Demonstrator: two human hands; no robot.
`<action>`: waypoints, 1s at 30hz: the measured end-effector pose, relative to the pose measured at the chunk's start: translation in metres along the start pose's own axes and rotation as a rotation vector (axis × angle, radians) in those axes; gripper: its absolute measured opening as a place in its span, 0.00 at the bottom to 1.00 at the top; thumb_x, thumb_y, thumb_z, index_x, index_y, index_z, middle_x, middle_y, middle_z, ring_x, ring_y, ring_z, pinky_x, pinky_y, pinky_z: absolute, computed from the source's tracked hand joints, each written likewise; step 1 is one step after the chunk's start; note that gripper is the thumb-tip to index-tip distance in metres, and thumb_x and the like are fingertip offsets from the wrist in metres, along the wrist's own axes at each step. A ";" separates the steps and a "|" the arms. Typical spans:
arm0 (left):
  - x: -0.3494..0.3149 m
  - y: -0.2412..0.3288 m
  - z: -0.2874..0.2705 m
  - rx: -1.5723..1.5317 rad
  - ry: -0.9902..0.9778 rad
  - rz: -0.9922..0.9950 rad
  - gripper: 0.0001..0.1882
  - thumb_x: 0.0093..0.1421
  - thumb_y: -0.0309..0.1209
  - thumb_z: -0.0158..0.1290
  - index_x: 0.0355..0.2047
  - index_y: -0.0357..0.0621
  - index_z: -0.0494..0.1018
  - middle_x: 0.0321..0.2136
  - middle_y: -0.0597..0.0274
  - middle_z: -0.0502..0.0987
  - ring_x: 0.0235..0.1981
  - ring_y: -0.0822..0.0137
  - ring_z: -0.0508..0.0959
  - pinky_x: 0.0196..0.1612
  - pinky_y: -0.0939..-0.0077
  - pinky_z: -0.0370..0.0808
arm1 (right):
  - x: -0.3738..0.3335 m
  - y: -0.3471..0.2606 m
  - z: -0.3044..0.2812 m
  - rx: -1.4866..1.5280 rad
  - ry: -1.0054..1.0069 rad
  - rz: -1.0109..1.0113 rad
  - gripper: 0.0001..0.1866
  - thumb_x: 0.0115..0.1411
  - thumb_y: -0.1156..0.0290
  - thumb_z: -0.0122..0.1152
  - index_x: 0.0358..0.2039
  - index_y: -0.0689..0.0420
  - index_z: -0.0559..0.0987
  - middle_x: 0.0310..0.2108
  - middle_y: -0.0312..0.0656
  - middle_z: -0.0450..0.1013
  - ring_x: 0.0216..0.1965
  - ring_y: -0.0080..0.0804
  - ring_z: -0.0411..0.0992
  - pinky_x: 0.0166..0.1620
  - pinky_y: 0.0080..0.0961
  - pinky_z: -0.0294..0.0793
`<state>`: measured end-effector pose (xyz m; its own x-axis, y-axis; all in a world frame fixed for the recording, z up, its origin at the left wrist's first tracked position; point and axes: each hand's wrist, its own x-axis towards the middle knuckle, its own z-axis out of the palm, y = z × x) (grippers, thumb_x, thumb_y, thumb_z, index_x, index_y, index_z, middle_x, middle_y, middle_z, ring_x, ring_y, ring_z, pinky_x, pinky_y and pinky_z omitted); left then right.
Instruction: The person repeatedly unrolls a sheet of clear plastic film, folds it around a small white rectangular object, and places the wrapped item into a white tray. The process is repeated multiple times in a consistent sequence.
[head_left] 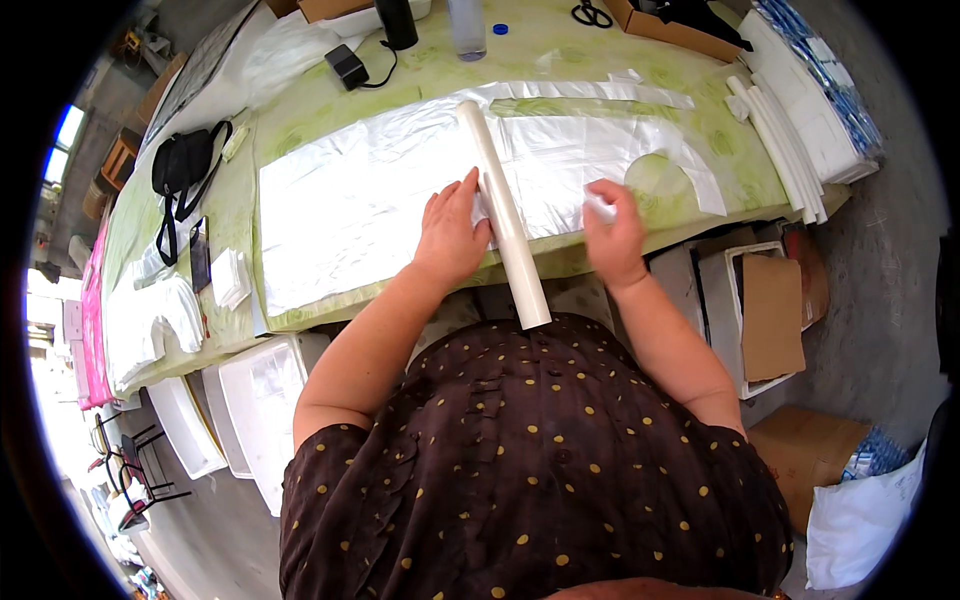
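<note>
A thin white plastic sheet (340, 215) is spread on the table; its right end has cut-out loops and strips. Across it lies a long cream tube (508, 225), its near end jutting past the table edge toward my body. My left hand (453, 230) rests flat on the sheet with its fingers stretched out, against the tube's left side. To the right of the tube, my right hand (614, 230) is closed near the table edge, its fingers curled around a small white piece (600, 207). That piece is blurred; it may be plastic film.
White rolled tubes (775, 150) and a white box (820, 110) stand at the right. A water bottle (467, 30), black adapter (347, 67) and scissors (591, 14) lie at the back. A black bag (182, 165) and white gloves (170, 315) are left. Bins (265, 400) sit underneath.
</note>
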<state>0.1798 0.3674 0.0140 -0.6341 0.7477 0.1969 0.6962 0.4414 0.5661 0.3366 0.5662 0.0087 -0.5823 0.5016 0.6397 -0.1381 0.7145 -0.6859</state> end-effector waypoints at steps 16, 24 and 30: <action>-0.007 0.002 0.004 0.103 -0.039 0.008 0.38 0.61 0.32 0.51 0.70 0.42 0.51 0.63 0.46 0.67 0.69 0.49 0.60 0.70 0.48 0.50 | -0.018 -0.067 0.004 0.026 -0.798 -0.442 0.32 0.47 0.55 0.75 0.54 0.44 0.77 0.66 0.44 0.61 0.68 0.56 0.54 0.67 0.63 0.49; -0.007 -0.003 0.004 0.103 -0.057 0.022 0.40 0.60 0.31 0.54 0.70 0.41 0.51 0.61 0.48 0.69 0.68 0.50 0.60 0.70 0.50 0.51 | -0.013 -0.062 0.030 0.016 -0.656 -0.342 0.33 0.49 0.58 0.72 0.56 0.47 0.75 0.65 0.47 0.60 0.68 0.60 0.52 0.68 0.53 0.53; 0.020 -0.027 -0.020 0.074 -0.113 0.009 0.40 0.56 0.33 0.58 0.68 0.46 0.58 0.60 0.48 0.68 0.62 0.47 0.65 0.66 0.52 0.59 | -0.013 -0.068 0.033 0.010 -0.739 -0.358 0.31 0.52 0.56 0.70 0.56 0.50 0.75 0.62 0.48 0.64 0.66 0.60 0.55 0.67 0.50 0.56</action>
<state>0.1416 0.3609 0.0185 -0.5892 0.8007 0.1080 0.7269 0.4669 0.5036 0.3270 0.4951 0.0350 -0.8786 -0.2091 0.4293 -0.4207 0.7643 -0.4887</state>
